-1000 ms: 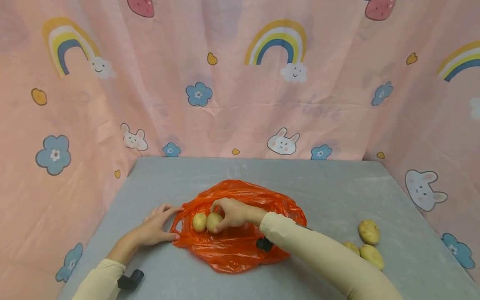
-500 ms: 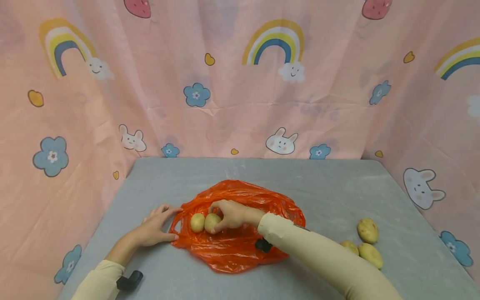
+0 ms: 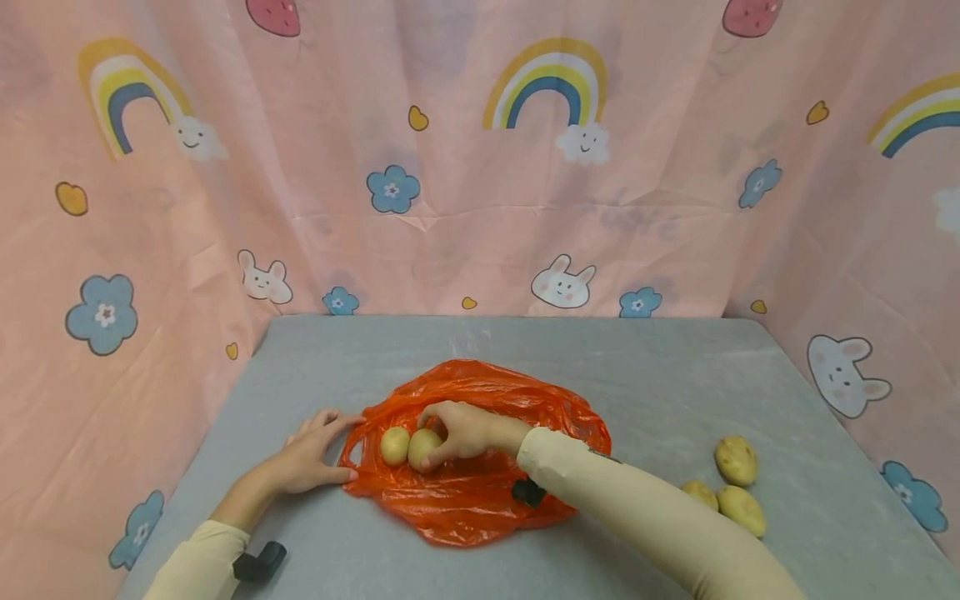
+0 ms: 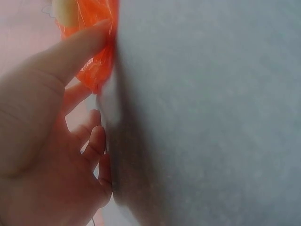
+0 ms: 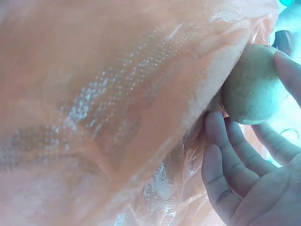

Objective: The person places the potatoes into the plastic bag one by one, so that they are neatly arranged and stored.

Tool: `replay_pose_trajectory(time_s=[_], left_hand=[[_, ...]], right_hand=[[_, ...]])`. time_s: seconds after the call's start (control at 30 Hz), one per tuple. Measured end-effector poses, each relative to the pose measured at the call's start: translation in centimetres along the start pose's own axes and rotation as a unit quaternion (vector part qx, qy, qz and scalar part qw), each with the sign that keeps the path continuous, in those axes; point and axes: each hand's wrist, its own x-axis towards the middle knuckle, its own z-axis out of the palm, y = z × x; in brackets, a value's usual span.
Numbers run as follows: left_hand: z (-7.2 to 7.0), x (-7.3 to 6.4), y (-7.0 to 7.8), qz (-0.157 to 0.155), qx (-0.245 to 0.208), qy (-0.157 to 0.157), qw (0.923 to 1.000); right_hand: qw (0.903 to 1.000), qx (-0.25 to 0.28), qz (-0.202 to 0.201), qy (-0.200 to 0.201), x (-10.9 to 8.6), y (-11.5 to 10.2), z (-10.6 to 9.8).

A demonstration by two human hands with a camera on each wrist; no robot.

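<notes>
An orange-red plastic bag point(image 3: 472, 508) lies spread on the table, with two potatoes on it near its left end. My right hand point(image 3: 468, 429) holds the right-hand potato point(image 3: 422, 450) between thumb and fingers; the right wrist view shows this potato point(image 5: 254, 87) close up, beside a raised fold of the bag. Touching it on the left is the other potato point(image 3: 394, 447). My left hand point(image 3: 307, 457) rests at the bag's left edge, thumb and index finger spread apart and touching the plastic. In the left wrist view the thumb point(image 4: 87, 44) lies against the bag.
Several more potatoes point(image 3: 737, 461) sit in a group on the right side of the grey table point(image 3: 637, 375), partly behind the right sleeve point(image 3: 630, 500). A pink patterned curtain point(image 3: 450, 250) closes off the back and both sides.
The view has shifted very slightly. My right hand stays around the same potato, which has tilted a little, and the left hand stays at the bag's edge.
</notes>
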Motion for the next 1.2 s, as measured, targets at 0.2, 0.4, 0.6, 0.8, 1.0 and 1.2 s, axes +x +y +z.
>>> replay_pose_trajectory(time_s=[0.2,0.4,0.6,0.8,1.0,1.2], left_hand=[[0.0,0.0,0.1,0.001,-0.001,0.001,1.0],[0.0,0.0,0.1,-0.001,0.0,0.001,1.0],[0.0,0.0,0.1,-0.001,0.0,0.004,1.0],[0.1,-0.1,0.0,0.004,-0.003,0.004,1.0],[0.1,-0.1,0.1,0.003,-0.004,0.005,1.0],[0.1,-0.2,0.2,0.001,-0.007,0.006,1.0]], right_hand=[[1.0,-0.002,0.0,-0.001,-0.1,0.1,0.0],[1.0,0.0,-0.004,0.004,-0.2,0.3,-0.1],[0.9998,0.008,-0.014,0.007,-0.5,0.3,-0.5],[0.9996,0.02,-0.018,0.009,-1.1,0.1,-1.1],[0.9983,0.044,-0.034,0.015,-1.6,0.5,-1.4],[0.9965,0.063,-0.048,0.028,-2.7,0.4,-1.8]])
